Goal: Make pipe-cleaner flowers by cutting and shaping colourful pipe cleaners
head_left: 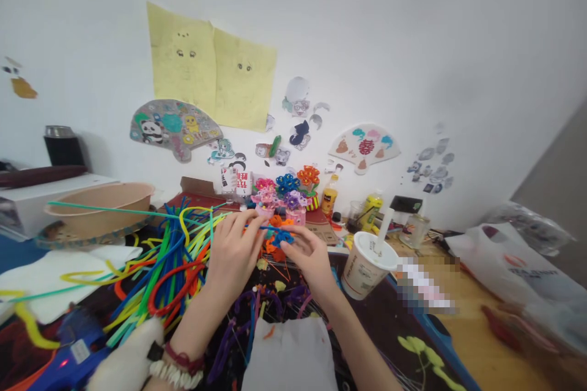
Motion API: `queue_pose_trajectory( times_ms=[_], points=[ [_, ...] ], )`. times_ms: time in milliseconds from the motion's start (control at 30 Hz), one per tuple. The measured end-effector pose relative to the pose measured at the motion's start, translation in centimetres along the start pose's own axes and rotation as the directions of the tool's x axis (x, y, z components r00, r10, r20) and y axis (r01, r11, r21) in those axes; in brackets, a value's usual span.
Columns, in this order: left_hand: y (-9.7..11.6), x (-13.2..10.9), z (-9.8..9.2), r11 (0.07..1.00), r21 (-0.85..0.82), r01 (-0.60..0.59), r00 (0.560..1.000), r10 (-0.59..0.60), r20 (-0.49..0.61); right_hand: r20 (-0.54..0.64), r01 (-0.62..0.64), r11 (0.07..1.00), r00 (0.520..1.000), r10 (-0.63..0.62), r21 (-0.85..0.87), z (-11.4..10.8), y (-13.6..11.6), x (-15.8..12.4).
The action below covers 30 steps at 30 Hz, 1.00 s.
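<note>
In the head view, the person's two hands meet just below the centre of the frame. The right hand (308, 255) has its thumb and fingers nearly closed, pinching a blue pipe-cleaner flower (283, 238) in the middle of the frame. The left hand (236, 247) is palm down with its fingers bent together beside a blue strand (268, 228) that runs toward the flower; its thumb is hidden, so whether it grips the strand cannot be told. A dark red band and a pale scrunchie (177, 372) circle the left wrist.

Orange petals (274, 250) show just behind and beneath the blue flower. Left of the hands spreads a loose heap of pipe cleaners (158, 281) in blue, green, yellow and red. A blue glue gun (76, 351) with a small red light lies at the lower left, and a pale sheet (288, 357) lies at the bottom centre.

Right of the hands stands a lidded paper cup (362, 269), near the edge of a dark tray on the wooden counter (472, 299). Finished-looking flowers in pink, blue, purple and orange (288, 184) stand behind the hands. Two yellow drawings (245, 95) and two decorated fans (365, 162) hang on the wall in the upper half.
</note>
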<state>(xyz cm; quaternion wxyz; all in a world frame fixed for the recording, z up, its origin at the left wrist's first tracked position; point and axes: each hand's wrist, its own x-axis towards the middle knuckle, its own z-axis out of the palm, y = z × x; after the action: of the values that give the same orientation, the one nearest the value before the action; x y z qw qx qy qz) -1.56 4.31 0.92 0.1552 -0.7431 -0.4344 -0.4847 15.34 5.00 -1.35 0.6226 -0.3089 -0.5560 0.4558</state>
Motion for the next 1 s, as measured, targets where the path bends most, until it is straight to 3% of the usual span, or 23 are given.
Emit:
queue_pose_trajectory(
  times_ms=[100, 167, 267, 367, 433, 533, 733, 900, 1000],
  points=[
    [0.4, 0.0, 0.1, 0.983, -0.077, 0.169, 0.984, -0.164, 0.062, -0.058, 0.059, 0.998, 0.996, -0.061, -0.024, 0.1, 0.3, 0.0],
    [0.7, 0.0, 0.5, 0.942, -0.148, 0.3, 0.949, -0.279, 0.149, -0.081, 0.106, 0.993, 0.991, -0.109, -0.048, 0.3, 0.5, -0.1],
    [0.6, 0.1, 1.1, 0.818, -0.272, 0.507, 0.854, -0.435, 0.285, -0.047, 0.163, 0.983, 0.985, -0.168, -0.084, 0.8, 0.7, -0.4],
    [0.3, 0.2, 1.5, 0.649, -0.386, 0.655, 0.752, -0.511, 0.417, -0.008, 0.203, 0.973, 0.979, -0.205, -0.112, 1.2, 0.7, -0.7],
    [0.2, 0.2, 1.5, 0.547, -0.433, 0.716, 0.696, -0.522, 0.492, 0.0, 0.168, 0.984, 0.986, -0.168, -0.051, 1.5, 0.8, -0.9],
    [0.0, 0.2, 1.2, 0.431, -0.475, 0.767, 0.641, -0.529, 0.556, 0.054, 0.011, 0.991, 0.998, -0.019, 0.135, 1.7, 0.9, -0.9],
    [0.0, 0.2, 0.7, 0.325, -0.523, 0.788, 0.611, -0.515, 0.601, 0.263, -0.296, 0.911, 0.939, 0.223, 0.288, 1.7, 1.1, -0.9],
    [0.0, -0.1, 0.9, 0.302, -0.543, 0.784, 0.617, -0.484, 0.621, 0.322, -0.352, 0.863, 0.916, 0.238, 0.363, 1.0, 1.3, -0.9],
    [-0.2, 0.1, 1.3, 0.328, -0.562, 0.76, 0.645, -0.495, 0.583, 0.337, -0.408, 0.816, 0.899, 0.281, 0.408, 0.6, 1.4, -0.9]
  ],
)
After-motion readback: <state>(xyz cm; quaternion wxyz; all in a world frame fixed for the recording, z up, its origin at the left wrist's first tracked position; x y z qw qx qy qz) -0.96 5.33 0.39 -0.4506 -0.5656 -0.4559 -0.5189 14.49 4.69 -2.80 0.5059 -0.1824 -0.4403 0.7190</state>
